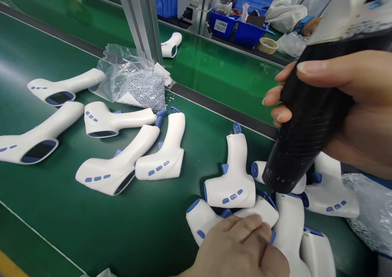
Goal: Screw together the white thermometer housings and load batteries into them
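Note:
My right hand (346,101) is wrapped round a black electric screwdriver (312,117) at the right. The driver's tip points down and meets the end of a white and blue handheld device (260,211). Over that device lies my left hand (241,244), its fingers together, pressing it down among other devices. Just beyond, another white device (234,170) lies with its blue end cap (237,128) swung open. More white devices lie under and beside the driver.
Several white devices (119,158) lie at the left near a clear bag of small screws (141,89). A metal post (141,19) rises behind. Blue bins (222,25) and another person's sleeve (284,15) are across the belt. Another bag (373,211) is at right.

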Tool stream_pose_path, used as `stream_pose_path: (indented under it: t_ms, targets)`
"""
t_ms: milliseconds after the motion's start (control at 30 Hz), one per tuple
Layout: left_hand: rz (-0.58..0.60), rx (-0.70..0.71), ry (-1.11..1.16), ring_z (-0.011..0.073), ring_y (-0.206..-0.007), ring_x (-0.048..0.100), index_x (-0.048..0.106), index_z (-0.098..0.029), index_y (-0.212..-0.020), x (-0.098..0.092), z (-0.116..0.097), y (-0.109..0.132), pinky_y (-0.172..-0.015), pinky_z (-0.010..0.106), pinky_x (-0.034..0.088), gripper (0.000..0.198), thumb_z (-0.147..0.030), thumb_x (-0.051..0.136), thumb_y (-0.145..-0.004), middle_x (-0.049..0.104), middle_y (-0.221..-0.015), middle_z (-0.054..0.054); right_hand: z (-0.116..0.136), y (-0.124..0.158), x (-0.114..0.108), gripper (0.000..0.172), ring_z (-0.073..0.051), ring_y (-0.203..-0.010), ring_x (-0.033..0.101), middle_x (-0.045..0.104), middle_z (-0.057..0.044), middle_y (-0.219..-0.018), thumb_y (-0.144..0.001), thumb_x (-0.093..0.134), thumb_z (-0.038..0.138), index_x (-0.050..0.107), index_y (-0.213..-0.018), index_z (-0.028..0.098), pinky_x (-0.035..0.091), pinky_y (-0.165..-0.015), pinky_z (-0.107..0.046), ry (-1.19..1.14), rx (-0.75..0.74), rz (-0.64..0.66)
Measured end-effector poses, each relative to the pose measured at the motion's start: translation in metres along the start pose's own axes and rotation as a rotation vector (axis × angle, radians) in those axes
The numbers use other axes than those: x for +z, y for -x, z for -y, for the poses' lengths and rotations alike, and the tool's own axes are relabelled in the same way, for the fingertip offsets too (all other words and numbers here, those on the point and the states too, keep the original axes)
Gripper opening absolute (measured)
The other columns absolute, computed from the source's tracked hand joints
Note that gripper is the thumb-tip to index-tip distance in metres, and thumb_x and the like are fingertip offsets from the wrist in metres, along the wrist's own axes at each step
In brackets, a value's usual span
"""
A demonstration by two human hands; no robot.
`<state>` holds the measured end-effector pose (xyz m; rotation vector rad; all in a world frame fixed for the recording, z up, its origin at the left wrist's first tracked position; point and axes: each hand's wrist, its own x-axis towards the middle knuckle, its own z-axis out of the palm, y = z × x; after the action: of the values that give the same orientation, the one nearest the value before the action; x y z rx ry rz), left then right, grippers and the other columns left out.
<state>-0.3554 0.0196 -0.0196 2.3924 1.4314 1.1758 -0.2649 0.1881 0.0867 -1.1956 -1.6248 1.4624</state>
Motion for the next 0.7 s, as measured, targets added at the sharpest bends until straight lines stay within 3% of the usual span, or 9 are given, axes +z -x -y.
stream_pose_path:
  t_ms: [133, 300, 700]
  targets:
    - [0.036, 0.022, 0.009, 0.0116, -0.088, 0.065, 0.054, -0.016, -0.068, -0.001, 0.000, 0.002, -0.072, 0.021, 0.054, 0.030, -0.016, 0.034, -0.090, 0.071, -0.087, -0.002, 0.000, -0.020, 0.011, 0.016, -0.014, -0.056, 0.052, 0.054, -0.011, -0.082, -0.094, 0.043, 0.017, 0.051, -0.083, 0.009, 0.048, -0.045, -0.019, -0.025, 0.158, -0.045]
    - [0.092, 0.031, 0.040, 0.0106, -0.089, 0.065, 0.057, -0.016, -0.075, -0.002, 0.002, 0.003, -0.074, 0.021, 0.054, 0.027, -0.024, 0.036, -0.092, 0.071, -0.089, -0.003, -0.010, -0.039, 0.016, 0.014, -0.013, -0.058, 0.053, 0.055, -0.012, -0.087, -0.091, 0.059, 0.018, 0.051, -0.097, 0.007, 0.050, -0.048, -0.017, -0.060, 0.226, -0.003]
    - [0.145, 0.032, 0.054, 0.0113, -0.093, 0.064, 0.057, -0.016, -0.079, -0.003, 0.001, 0.003, -0.078, 0.023, 0.054, 0.023, -0.021, 0.038, -0.090, 0.070, -0.093, -0.002, -0.021, -0.040, 0.019, 0.021, -0.013, -0.058, 0.054, 0.056, -0.012, -0.088, -0.093, 0.062, 0.022, 0.051, -0.102, 0.007, 0.050, -0.048, -0.018, -0.039, 0.297, -0.011]
